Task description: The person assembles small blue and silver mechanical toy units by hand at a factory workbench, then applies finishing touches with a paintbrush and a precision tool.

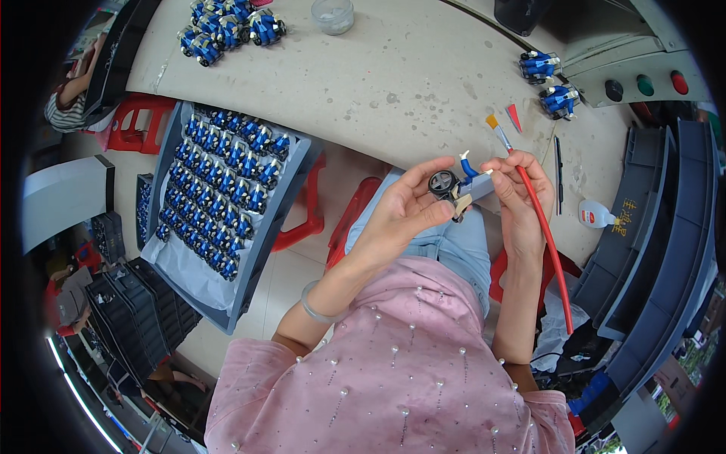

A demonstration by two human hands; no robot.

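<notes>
Just off the near edge of the table (pixel 333 94), the left hand (pixel 397 212) pinches a blue-and-grey wheeled toy (pixel 478 184) between thumb and fingers, while the right hand (pixel 520 193) pinches its other end — with a red-handled brush (pixel 547 233) held there too. A grey tray (pixel 281 203) of blue toys sits at the table's near left.

Bench (pixel 363 94) ahead. On its far left, toy pile (pixel 227 30), bowl (pixel 333 17) just right of it. Far right, toy pair (pixel 558 101), one nearer than the other. Nearer on the right side: rod (pixel 559 175), then bottle (pixel 596 213) farther right. Left, this side of bench: tray (pixel 277 216), small toys (pixel 215 170) in rows inside. Stool (pixel 311 216) between tray and lap (pixel 446 238).
</notes>
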